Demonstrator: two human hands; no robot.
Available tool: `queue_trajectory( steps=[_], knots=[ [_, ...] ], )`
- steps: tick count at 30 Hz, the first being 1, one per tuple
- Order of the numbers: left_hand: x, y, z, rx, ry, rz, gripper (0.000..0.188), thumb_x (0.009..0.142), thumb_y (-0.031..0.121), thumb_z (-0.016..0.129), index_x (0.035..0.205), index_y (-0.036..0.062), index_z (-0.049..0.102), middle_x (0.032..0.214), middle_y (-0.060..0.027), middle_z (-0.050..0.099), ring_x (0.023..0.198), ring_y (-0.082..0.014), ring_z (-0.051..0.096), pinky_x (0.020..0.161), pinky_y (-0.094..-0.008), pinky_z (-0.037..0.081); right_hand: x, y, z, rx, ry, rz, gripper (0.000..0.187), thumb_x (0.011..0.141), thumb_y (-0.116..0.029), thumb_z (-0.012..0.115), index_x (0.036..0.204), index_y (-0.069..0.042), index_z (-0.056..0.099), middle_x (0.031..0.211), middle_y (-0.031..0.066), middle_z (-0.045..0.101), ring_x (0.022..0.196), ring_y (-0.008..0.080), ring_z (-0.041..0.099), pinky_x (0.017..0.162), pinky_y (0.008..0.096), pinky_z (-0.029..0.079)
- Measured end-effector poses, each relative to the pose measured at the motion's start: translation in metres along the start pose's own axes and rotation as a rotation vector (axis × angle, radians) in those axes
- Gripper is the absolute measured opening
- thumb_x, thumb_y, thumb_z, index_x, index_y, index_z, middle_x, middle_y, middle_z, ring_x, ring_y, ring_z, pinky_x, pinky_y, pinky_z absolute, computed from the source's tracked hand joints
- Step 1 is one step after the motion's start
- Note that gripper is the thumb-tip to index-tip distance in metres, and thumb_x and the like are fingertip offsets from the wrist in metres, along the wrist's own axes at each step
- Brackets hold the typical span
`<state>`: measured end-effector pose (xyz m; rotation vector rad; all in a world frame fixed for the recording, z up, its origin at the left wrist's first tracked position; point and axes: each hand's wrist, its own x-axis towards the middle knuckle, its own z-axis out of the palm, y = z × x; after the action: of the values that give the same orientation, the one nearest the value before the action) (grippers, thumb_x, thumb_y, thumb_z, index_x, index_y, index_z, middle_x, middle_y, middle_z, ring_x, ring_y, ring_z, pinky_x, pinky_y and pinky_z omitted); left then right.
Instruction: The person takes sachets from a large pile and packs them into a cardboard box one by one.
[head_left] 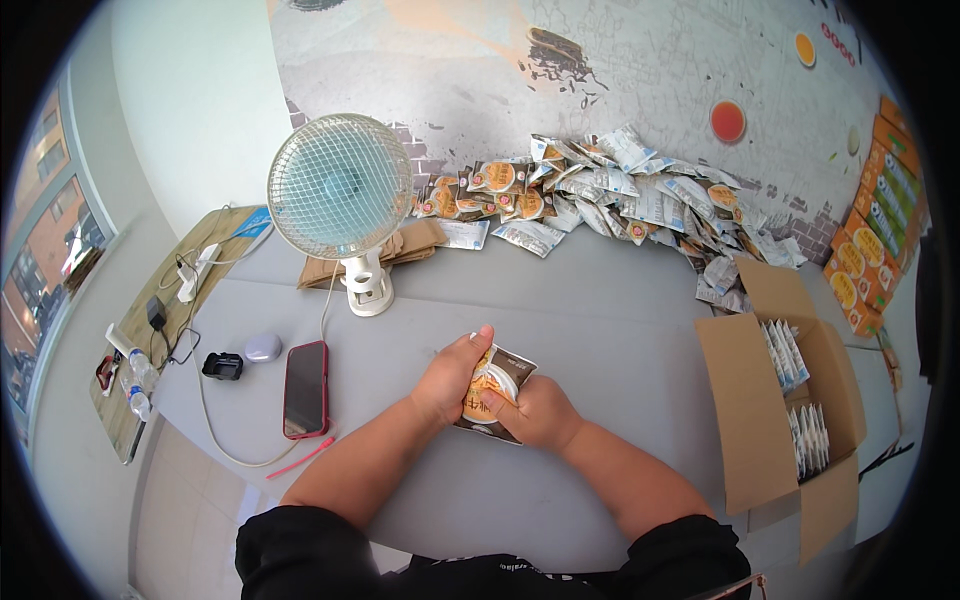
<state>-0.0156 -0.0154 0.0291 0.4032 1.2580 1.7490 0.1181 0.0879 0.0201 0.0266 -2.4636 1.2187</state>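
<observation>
Between my two hands, above the grey table (400,500), is a brown and white food packet (510,368) with a picture of a bowl on its front. My left hand (452,377) grips its left side, thumb pointing up along the upper edge. My right hand (545,412) holds its right side, thumb pressed on the printed front. The fingers behind the packet are hidden. To the right stands an open cardboard box (745,420) with rows of upright packets (808,440) inside. A large heap of similar packets (640,190) lies along the wall.
A white clip fan (340,190) stands at the left, beside flattened brown paper (415,240). A phone in a red case (306,390), a round lilac case (263,347) and a black holder (222,366) lie left of my arm. Orange cartons (865,260) are stacked far right.
</observation>
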Motion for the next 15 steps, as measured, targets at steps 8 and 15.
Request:
queue_trajectory(
  steps=[8, 15],
  knots=[
    [0.005, 0.007, -0.002, 0.013, 0.165, 0.056, 0.048, 0.099, 0.046, 0.052, 0.108, -0.0007, 0.056, 0.096, -0.0112, 0.062, 0.087, -0.0188, 0.061, 0.075, -0.0342, 0.053, 0.002, 0.008, 0.0, -0.07, -0.028, -0.005, 0.034, 0.094, -0.038, 0.058, 0.102, -0.006, 0.068, 0.086, 0.0152, 0.069, 0.079, 0.034, 0.066, 0.073, 0.0386, 0.053],
    [-0.019, 0.019, 0.004, 0.95, -0.138, 1.026, 0.043, 0.094, 0.044, 0.059, 0.099, 0.0015, 0.062, 0.091, -0.0114, 0.062, 0.085, -0.0238, 0.06, 0.076, -0.0342, 0.049, 0.005, -0.001, -0.01, -0.056, -0.298, 0.153, 0.036, 0.092, -0.04, 0.06, 0.1, -0.006, 0.068, 0.085, 0.0153, 0.069, 0.08, 0.0309, 0.066, 0.074, 0.0378, 0.052]
  ],
)
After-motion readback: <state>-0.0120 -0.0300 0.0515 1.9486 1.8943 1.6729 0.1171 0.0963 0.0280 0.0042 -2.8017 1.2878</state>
